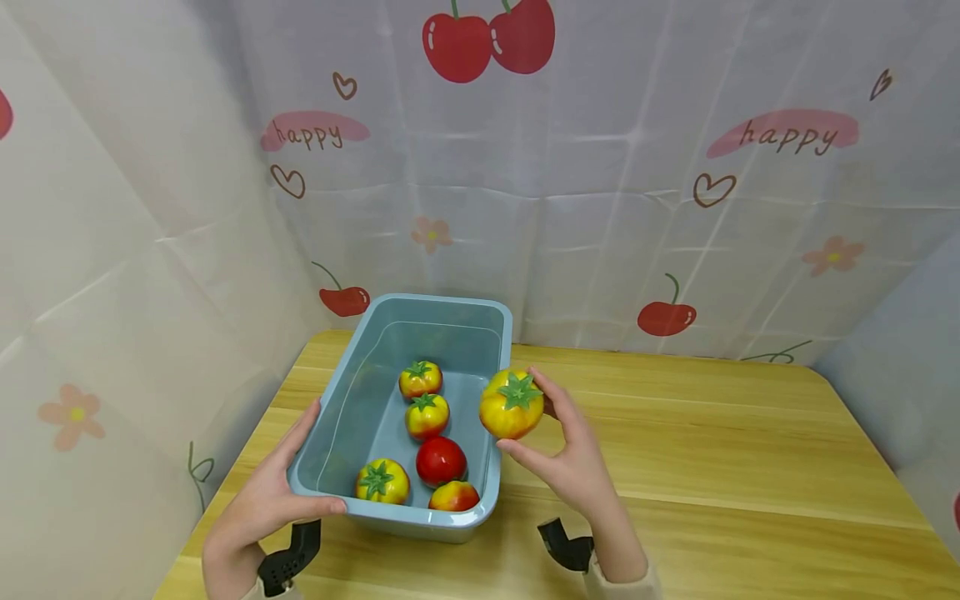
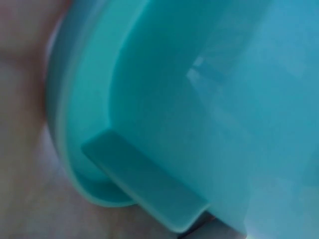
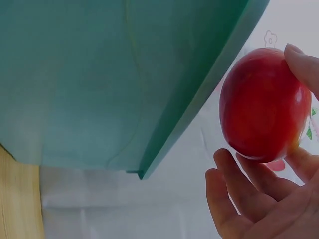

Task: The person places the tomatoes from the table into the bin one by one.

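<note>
A light blue plastic basin (image 1: pixel 318 454) stands on the table, and my left hand (image 1: pixel 258 500) grips its near left corner, thumb along the front rim. The left wrist view shows the basin's rim (image 2: pixel 89 99) from close by, with the hand along its outer side. With thumb and fingers, my right hand (image 1: pixel 566 454) holds a yellow tomato (image 1: pixel 510 408) with a green leafy top, at the basin's right rim. Seen from below in the right wrist view, this tomato (image 3: pixel 264 104) is red. Inside the basin lie several tomatoes, among them a plain red one (image 1: pixel 440 462).
The wooden table (image 1: pixel 705 450) extends to the right of the basin. A white printed curtain (image 1: pixel 585 225) hangs behind the table, with more of it at both sides. Black wrist mounts (image 1: pixel 288 558) show below the hands.
</note>
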Demonstrator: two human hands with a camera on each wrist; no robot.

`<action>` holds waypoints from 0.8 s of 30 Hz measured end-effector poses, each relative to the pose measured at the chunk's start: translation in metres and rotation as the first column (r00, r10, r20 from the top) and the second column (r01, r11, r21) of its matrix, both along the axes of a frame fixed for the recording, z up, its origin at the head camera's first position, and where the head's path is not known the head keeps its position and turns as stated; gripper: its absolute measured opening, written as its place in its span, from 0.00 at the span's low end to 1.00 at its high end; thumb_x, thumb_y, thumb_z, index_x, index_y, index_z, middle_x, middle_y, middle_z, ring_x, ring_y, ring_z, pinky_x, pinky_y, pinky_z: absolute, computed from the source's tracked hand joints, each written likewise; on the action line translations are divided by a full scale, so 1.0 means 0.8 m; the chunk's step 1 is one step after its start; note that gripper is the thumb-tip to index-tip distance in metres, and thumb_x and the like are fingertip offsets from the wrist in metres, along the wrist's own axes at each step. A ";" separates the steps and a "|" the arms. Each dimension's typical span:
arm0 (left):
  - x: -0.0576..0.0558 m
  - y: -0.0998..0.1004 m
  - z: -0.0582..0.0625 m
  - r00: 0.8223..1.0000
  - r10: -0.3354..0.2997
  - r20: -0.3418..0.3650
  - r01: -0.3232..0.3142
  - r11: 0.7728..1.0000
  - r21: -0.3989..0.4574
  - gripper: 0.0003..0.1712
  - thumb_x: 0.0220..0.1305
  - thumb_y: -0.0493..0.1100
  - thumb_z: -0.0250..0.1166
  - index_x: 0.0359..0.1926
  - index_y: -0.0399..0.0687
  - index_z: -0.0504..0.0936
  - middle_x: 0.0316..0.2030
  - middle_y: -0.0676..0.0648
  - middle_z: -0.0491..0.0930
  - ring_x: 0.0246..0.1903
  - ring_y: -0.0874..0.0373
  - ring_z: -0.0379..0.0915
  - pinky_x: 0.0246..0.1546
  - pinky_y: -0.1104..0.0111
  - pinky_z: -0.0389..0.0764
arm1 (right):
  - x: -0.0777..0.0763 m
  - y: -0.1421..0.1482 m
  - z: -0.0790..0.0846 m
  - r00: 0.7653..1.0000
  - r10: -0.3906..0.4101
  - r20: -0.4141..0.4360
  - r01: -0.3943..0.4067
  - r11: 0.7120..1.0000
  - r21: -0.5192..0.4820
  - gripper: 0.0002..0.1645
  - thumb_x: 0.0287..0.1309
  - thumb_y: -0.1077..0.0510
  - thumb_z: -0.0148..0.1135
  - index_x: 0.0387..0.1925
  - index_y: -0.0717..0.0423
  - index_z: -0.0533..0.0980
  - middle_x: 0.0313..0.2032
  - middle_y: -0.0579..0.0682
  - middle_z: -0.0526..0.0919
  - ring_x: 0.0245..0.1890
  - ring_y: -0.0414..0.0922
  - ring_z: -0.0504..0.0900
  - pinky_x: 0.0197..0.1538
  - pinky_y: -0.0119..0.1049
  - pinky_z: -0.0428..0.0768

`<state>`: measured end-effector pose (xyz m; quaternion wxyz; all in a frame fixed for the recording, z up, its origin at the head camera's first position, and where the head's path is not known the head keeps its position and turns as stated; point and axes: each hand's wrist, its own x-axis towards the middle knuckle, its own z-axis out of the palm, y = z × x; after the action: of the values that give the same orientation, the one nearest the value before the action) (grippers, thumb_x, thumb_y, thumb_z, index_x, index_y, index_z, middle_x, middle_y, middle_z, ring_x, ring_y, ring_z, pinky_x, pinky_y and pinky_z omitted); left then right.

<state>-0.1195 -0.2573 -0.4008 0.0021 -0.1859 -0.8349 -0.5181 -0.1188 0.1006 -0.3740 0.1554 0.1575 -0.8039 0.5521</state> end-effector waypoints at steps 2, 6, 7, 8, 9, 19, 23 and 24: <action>0.000 0.000 0.000 1.000 0.001 0.002 -0.001 1.000 0.000 0.68 0.37 0.32 0.77 0.74 0.56 0.44 0.71 0.41 0.43 0.57 0.40 0.55 0.43 0.68 0.74 | 0.006 -0.005 0.009 1.000 0.022 -0.003 -0.022 1.000 0.009 0.49 0.41 0.64 0.75 0.66 0.54 0.62 0.59 0.52 0.71 0.52 0.49 0.73 0.54 0.51 0.71; 0.000 0.000 0.000 1.000 0.007 0.007 -0.007 1.000 -0.006 0.68 0.38 0.33 0.78 0.74 0.60 0.45 0.71 0.41 0.43 0.57 0.39 0.55 0.43 0.68 0.74 | 0.008 -0.012 0.009 0.999 0.051 0.009 -0.051 0.998 0.033 0.48 0.41 0.64 0.75 0.65 0.56 0.63 0.60 0.53 0.70 0.54 0.48 0.72 0.54 0.50 0.71; 0.000 0.000 0.000 1.000 0.008 0.007 -0.008 1.000 -0.007 0.68 0.38 0.33 0.78 0.74 0.60 0.45 0.71 0.41 0.43 0.57 0.39 0.55 0.43 0.68 0.74 | 0.007 -0.012 0.006 0.998 0.053 0.017 -0.054 0.998 0.038 0.48 0.41 0.63 0.75 0.66 0.55 0.63 0.60 0.52 0.70 0.54 0.47 0.71 0.54 0.50 0.71; 0.000 0.000 -0.001 1.000 0.009 0.007 -0.009 1.000 -0.009 0.68 0.38 0.33 0.78 0.74 0.60 0.44 0.71 0.41 0.43 0.57 0.39 0.55 0.43 0.67 0.74 | 0.006 -0.013 0.002 0.998 0.056 0.025 -0.057 0.997 0.044 0.48 0.42 0.62 0.76 0.66 0.53 0.63 0.61 0.50 0.69 0.54 0.47 0.71 0.54 0.50 0.71; 0.000 0.000 -0.001 1.000 0.008 0.007 -0.008 1.000 -0.008 0.68 0.38 0.33 0.78 0.74 0.59 0.44 0.71 0.41 0.43 0.57 0.39 0.55 0.43 0.67 0.74 | 0.004 -0.013 -0.003 0.998 0.058 0.027 -0.059 0.997 0.050 0.48 0.42 0.60 0.76 0.66 0.52 0.63 0.61 0.49 0.69 0.55 0.46 0.70 0.54 0.50 0.71; 0.001 0.000 -0.001 1.000 0.008 0.013 -0.008 1.000 0.000 0.67 0.38 0.33 0.77 0.74 0.53 0.44 0.71 0.41 0.43 0.57 0.39 0.55 0.43 0.67 0.75 | 0.001 -0.016 -0.021 0.996 0.086 0.024 -0.087 0.992 0.087 0.48 0.44 0.45 0.74 0.67 0.36 0.61 0.62 0.39 0.67 0.57 0.43 0.68 0.55 0.54 0.69; 0.001 0.000 0.000 1.000 0.011 0.013 -0.011 1.000 -0.003 0.67 0.38 0.33 0.77 0.74 0.54 0.44 0.71 0.41 0.43 0.57 0.39 0.55 0.43 0.68 0.74 | 0.003 -0.017 -0.021 0.996 0.073 0.045 -0.078 0.990 0.120 0.48 0.44 0.41 0.72 0.66 0.29 0.60 0.64 0.37 0.65 0.61 0.45 0.66 0.55 0.57 0.67; 0.001 0.000 0.000 1.000 0.011 0.013 -0.011 1.000 -0.003 0.67 0.38 0.33 0.77 0.74 0.55 0.44 0.71 0.41 0.43 0.57 0.39 0.55 0.43 0.68 0.74 | 0.003 -0.018 -0.021 0.996 0.073 0.050 -0.078 0.989 0.127 0.47 0.44 0.40 0.72 0.66 0.28 0.60 0.64 0.37 0.65 0.62 0.45 0.65 0.55 0.58 0.67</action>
<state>-0.1187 -0.2569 -0.4009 -0.0008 -0.1778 -0.8367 -0.5180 -0.1163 0.0865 -0.3912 0.1056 0.1850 -0.8346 0.5080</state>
